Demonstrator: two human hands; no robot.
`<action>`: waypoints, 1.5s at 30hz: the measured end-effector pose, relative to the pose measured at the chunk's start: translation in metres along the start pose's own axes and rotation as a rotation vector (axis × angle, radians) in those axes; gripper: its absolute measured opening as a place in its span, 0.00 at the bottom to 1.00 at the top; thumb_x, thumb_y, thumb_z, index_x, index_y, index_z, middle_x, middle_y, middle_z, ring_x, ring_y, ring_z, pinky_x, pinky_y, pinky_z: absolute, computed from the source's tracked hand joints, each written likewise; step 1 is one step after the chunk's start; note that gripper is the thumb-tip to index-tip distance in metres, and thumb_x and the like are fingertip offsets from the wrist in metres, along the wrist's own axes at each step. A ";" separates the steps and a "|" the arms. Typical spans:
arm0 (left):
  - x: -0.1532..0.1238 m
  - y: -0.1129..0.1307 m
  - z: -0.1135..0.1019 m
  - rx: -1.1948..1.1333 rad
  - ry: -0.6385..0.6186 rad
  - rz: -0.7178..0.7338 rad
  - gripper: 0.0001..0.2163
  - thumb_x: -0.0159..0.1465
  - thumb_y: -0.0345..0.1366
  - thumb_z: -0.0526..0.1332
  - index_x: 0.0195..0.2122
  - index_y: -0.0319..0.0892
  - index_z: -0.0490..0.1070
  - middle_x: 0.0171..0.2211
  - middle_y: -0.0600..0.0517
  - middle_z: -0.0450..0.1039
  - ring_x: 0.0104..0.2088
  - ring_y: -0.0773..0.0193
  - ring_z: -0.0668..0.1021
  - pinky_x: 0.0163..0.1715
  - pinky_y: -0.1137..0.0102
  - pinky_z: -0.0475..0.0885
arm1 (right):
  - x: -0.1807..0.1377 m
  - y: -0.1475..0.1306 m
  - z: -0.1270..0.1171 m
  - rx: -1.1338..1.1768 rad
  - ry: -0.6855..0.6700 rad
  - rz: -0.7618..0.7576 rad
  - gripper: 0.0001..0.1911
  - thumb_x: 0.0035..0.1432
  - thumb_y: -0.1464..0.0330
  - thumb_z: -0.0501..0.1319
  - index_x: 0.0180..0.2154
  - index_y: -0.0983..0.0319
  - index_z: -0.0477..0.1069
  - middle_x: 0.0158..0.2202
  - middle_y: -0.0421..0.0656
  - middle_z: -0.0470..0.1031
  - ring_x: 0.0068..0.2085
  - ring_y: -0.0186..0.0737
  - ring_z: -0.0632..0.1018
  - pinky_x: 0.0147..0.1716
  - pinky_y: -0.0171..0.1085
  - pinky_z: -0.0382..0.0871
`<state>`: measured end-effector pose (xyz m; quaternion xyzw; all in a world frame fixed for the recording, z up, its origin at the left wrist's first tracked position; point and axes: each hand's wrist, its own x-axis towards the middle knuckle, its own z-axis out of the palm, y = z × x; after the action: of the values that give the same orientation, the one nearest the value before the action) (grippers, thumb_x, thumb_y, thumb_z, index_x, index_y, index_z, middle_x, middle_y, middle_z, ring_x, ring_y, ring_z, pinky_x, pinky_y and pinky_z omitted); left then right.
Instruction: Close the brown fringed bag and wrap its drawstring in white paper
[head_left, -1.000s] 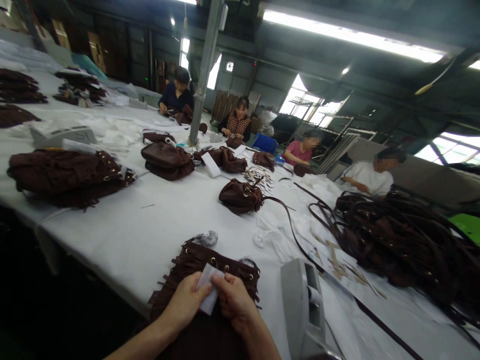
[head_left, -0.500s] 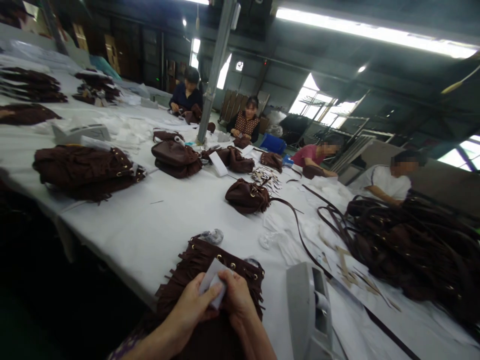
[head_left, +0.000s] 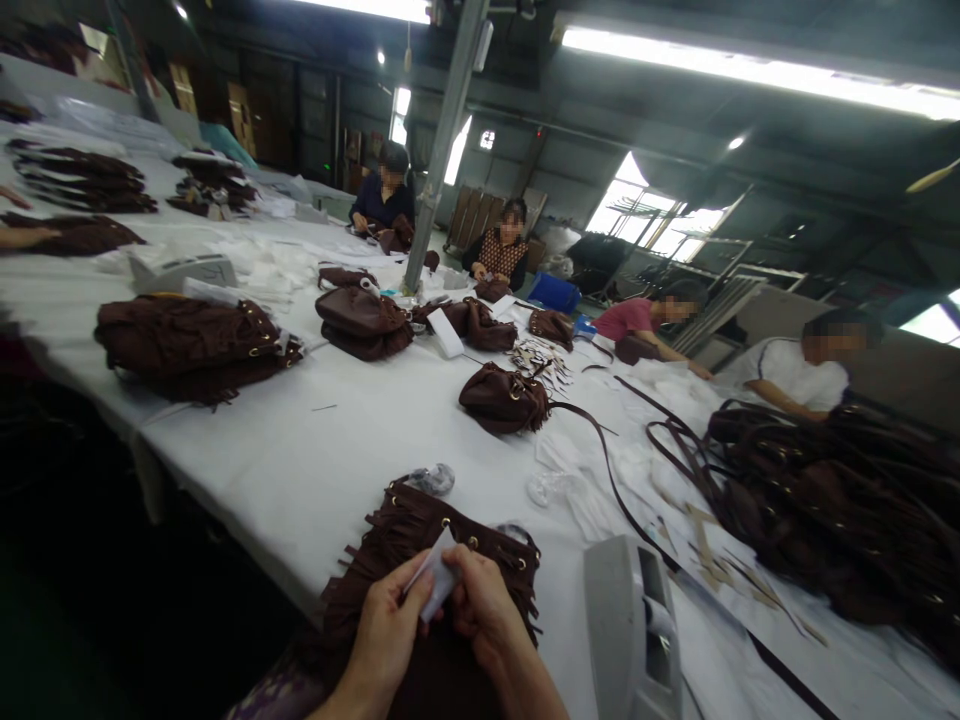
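Note:
A small piece of folded white paper (head_left: 441,578) is pinched between my two hands. My left hand (head_left: 394,610) grips its left side, thumb on top. The fingers of my right hand (head_left: 480,600) close on its right edge. Under both hands lies a dark brown fringed bag (head_left: 420,510), flat at the table's near edge, with gold eyelets along its top. Clear plastic wrap covers bits of hardware at its upper corners. To the right of my hands stands a grey tape dispenser (head_left: 626,620).
Several brown bags lie about the white table (head_left: 375,410), one fringed bag stack (head_left: 187,340) at left and a drawstring bag (head_left: 504,398) ahead. A large heap of strapped bags (head_left: 840,500) fills the right. A metal post (head_left: 442,150) rises midway. Several people work across the table.
The white paper looks narrower between my fingers, its upper part folded or turned. The whole view has shifted slightly, so the table things appear a little further right.

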<state>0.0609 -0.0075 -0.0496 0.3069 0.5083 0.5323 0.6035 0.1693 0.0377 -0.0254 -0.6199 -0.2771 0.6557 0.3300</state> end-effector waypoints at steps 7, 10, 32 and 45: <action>-0.004 -0.006 -0.008 0.073 -0.009 0.114 0.19 0.59 0.48 0.61 0.46 0.42 0.77 0.39 0.49 0.79 0.31 0.59 0.76 0.31 0.70 0.72 | -0.003 -0.004 0.005 0.062 -0.046 0.068 0.11 0.47 0.66 0.59 0.20 0.60 0.58 0.10 0.29 0.51 0.11 0.22 0.50 0.09 0.24 0.40; -0.004 -0.006 -0.015 0.157 -0.085 0.204 0.15 0.61 0.44 0.60 0.46 0.45 0.76 0.47 0.51 0.76 0.46 0.54 0.76 0.47 0.68 0.72 | -0.004 -0.008 0.003 0.106 -0.087 0.122 0.11 0.47 0.68 0.58 0.19 0.60 0.57 0.10 0.28 0.51 0.11 0.21 0.46 0.09 0.23 0.39; -0.002 0.040 -0.021 -0.063 -0.312 -0.146 0.23 0.62 0.49 0.58 0.53 0.41 0.63 0.41 0.44 0.77 0.39 0.57 0.78 0.40 0.64 0.73 | -0.007 0.002 -0.007 0.049 -0.135 -0.125 0.27 0.39 0.48 0.69 0.21 0.61 0.59 0.11 0.28 0.53 0.12 0.21 0.48 0.11 0.28 0.35; -0.001 0.017 0.002 0.020 -0.239 -0.220 0.17 0.55 0.49 0.63 0.32 0.37 0.67 0.23 0.51 0.70 0.18 0.72 0.68 0.11 0.81 0.52 | -0.001 0.016 -0.005 -0.061 -0.052 -0.182 0.28 0.43 0.43 0.63 0.20 0.62 0.62 0.09 0.31 0.55 0.10 0.24 0.52 0.10 0.29 0.38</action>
<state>0.0576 -0.0036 -0.0331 0.3165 0.4684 0.4177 0.7113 0.1732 0.0264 -0.0374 -0.5846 -0.3604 0.6303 0.3620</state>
